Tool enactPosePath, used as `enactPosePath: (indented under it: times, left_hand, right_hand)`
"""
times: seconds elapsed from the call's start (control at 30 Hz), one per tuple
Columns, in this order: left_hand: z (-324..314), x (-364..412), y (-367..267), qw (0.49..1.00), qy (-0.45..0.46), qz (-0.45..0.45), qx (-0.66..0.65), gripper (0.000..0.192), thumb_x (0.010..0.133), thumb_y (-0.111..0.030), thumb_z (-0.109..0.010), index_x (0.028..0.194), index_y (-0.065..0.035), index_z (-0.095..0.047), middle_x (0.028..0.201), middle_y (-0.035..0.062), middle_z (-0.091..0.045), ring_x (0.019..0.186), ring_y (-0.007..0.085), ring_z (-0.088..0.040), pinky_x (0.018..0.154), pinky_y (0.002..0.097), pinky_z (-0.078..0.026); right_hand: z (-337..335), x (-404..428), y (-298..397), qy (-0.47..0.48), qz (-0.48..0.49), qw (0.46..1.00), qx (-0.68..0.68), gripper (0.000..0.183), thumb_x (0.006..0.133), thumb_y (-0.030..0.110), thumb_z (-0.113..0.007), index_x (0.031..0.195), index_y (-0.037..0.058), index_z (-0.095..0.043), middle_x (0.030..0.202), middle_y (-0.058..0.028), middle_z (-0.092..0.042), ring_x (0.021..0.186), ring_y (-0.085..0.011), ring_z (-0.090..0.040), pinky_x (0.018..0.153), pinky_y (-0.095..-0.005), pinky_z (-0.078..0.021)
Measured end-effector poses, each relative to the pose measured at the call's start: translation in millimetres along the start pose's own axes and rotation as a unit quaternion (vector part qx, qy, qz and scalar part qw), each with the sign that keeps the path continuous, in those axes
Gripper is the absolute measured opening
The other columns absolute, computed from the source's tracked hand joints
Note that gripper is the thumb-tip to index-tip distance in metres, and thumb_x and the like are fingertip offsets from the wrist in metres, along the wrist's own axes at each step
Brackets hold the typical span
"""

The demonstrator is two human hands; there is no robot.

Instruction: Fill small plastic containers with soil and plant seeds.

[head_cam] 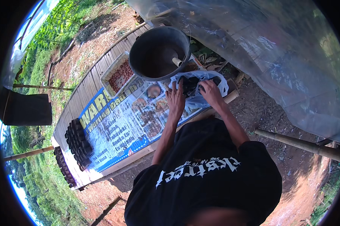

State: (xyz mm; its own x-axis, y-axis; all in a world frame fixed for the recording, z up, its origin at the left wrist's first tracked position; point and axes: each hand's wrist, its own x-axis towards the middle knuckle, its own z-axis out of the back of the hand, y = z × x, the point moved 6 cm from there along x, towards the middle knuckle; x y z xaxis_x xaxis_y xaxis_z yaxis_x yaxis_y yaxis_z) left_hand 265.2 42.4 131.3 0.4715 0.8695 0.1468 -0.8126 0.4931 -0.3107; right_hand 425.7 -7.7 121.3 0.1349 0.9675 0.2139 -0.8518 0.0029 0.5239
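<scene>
A translucent plastic bag [222, 82] with black contents [189, 86] lies at the near edge of the bench. My left hand [176, 97] rests on the bag's left rim, its fingertips by the black contents. At the bag's right side, my right hand [211, 91] has bent fingers reaching over the opening; whether they grip anything is unclear. Just beyond stands a large black bucket [158, 74] with a pale cylindrical thing [176, 61] inside. Left of the bucket, a plastic basket [112, 94] holds many small reddish seeds or beans [121, 76].
A printed banner [122, 124] covers part of the slatted bamboo bench [88, 80]. Black trays or stacked pots [78, 144] stand at its left end. Plastic sheeting [260, 53] hangs at right, above a bamboo pole [300, 142].
</scene>
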Motion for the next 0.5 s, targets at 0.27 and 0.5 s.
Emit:
enactPosePath:
  times: [0.27, 0.5]
  left_hand:
    - [17, 5, 5, 0.992, -0.049, 0.053, -0.104, 0.053, 0.074, -0.019, -0.072, 0.123, -0.014, -0.052, 0.103, 0.009, -0.06, 0.086, 0.0265, -0.061, 0.075, 0.0402, -0.043]
    - [49, 13, -9, 0.846, -0.039, 0.132, -0.514, 0.065, 0.075, -0.029, -0.078, 0.128, -0.0054, -0.049, 0.102, 0.0074, -0.058, 0.068, 0.0088, -0.059, 0.053, 0.0266, -0.045]
  right_hand:
    - [-22, 34, 33, -0.021, 0.073, 0.996, 0.057, 0.021, 0.076, 0.005, -0.064, 0.096, -0.0007, -0.061, 0.087, -0.0173, -0.063, 0.087, -0.0339, -0.059, 0.08, -0.0419, -0.047]
    - [41, 31, 32, 0.009, -0.07, 0.919, 0.388, 0.018, 0.086, 0.016, -0.065, 0.092, -0.0007, -0.062, 0.076, -0.009, -0.065, 0.058, -0.0127, -0.059, 0.052, -0.0284, -0.0452]
